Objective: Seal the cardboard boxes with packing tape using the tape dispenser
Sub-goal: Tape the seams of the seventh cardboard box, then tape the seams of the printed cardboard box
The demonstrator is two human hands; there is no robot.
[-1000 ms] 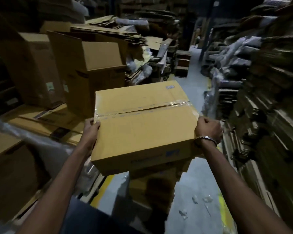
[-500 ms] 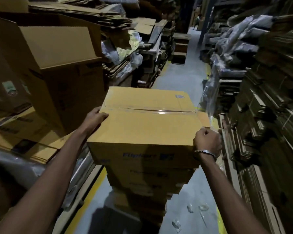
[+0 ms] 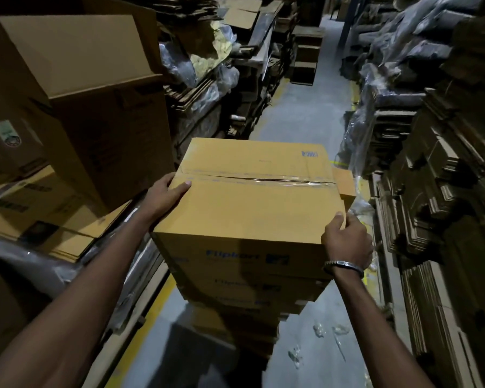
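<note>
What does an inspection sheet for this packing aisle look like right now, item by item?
Surface: grey aisle floor, yellow line at its left edge.
Job's things: taped box atop a stack of boxes; tape dispenser not seen.
Clutter: plastic scraps on the floor.
Grippers: left hand and right hand grip the taped box's sides.
Cables: nothing seen.
Surroundings: open carton on the left, flat cardboard piles on the right.

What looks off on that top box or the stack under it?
The tape on the top box is wrinkled toward its right end. The stack beneath is uneven, edges misaligned. Plastic scraps litter the floor.
</note>
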